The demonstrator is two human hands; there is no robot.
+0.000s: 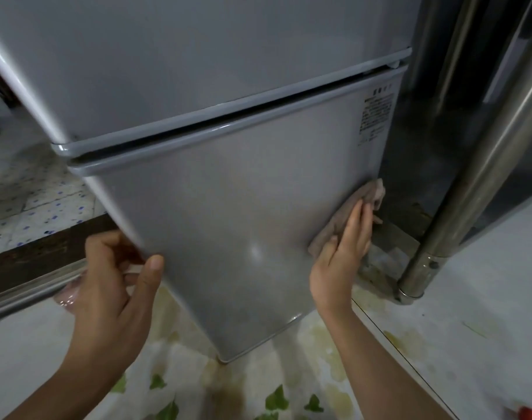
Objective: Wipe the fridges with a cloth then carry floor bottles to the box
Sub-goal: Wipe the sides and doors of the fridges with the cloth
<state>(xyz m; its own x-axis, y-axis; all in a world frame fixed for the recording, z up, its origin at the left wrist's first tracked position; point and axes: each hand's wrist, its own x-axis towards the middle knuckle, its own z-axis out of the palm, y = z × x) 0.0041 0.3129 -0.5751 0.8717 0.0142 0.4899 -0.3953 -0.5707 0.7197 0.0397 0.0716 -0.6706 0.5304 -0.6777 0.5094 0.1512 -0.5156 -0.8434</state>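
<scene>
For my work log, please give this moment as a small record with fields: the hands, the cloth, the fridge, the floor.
right hand: right hand presses the cloth flat on the lower door, near its right edge
left hand: left hand grips the left edge of the lower door
fridge: grey fridge, two doors, both closed
floor: pale tiles with yellowish stains
beside: a metal pole at the right

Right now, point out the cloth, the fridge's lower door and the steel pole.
cloth (325, 234): head view, bare lower fold.
lower door (228, 207): head view, door's middle.
steel pole (458, 195): head view, mid shaft.
</scene>
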